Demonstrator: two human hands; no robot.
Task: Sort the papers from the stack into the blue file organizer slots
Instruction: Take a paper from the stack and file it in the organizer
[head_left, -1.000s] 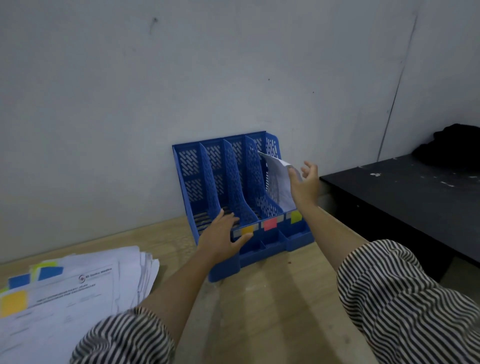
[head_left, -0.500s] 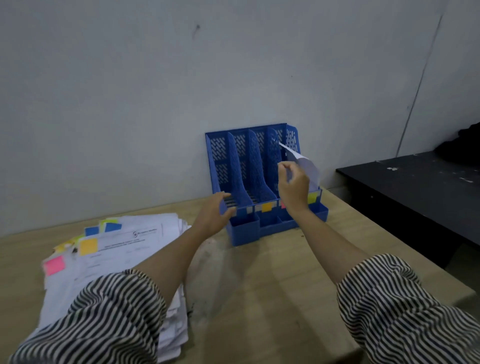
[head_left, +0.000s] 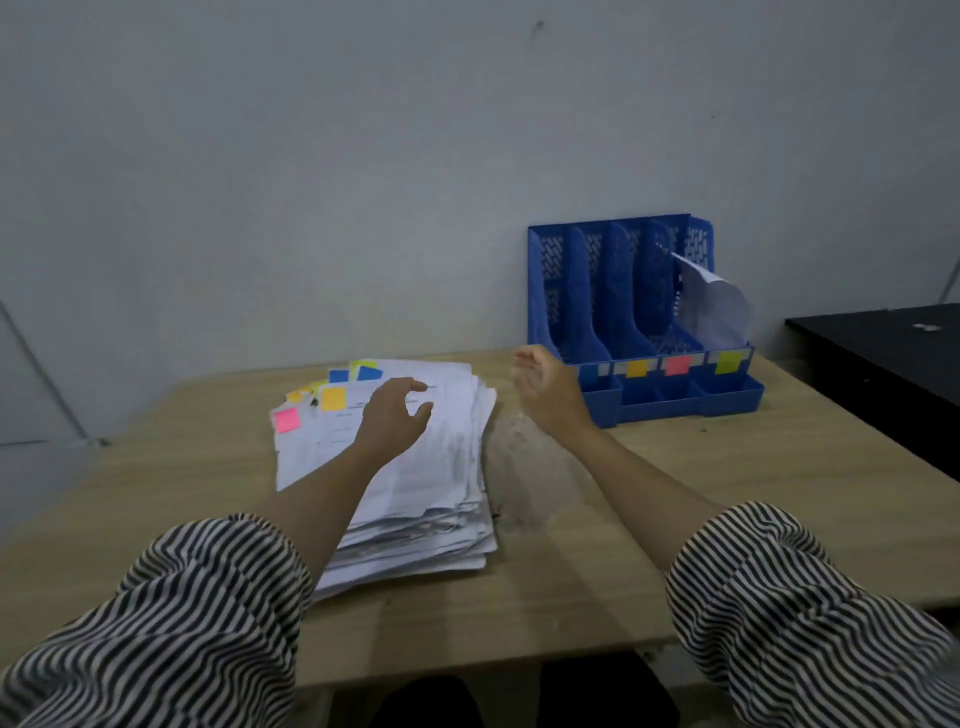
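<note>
A thick stack of white papers with coloured sticky notes lies on the wooden table, left of centre. My left hand hovers over its top sheet, fingers loosely curled, holding nothing. The blue file organizer stands against the wall at the right, with yellow, pink and green tags on its front. One bent white sheet leans in its rightmost slot. My right hand hangs between the stack and the organizer, fingers relaxed and empty.
The wooden table has its front edge near my sleeves. A black table stands lower at the far right. A grey wall runs behind everything.
My right hand let go of the sheet, which now stays in the rightmost slot, and drew back leftwards. My left hand left the organizer and moved over the stack.
</note>
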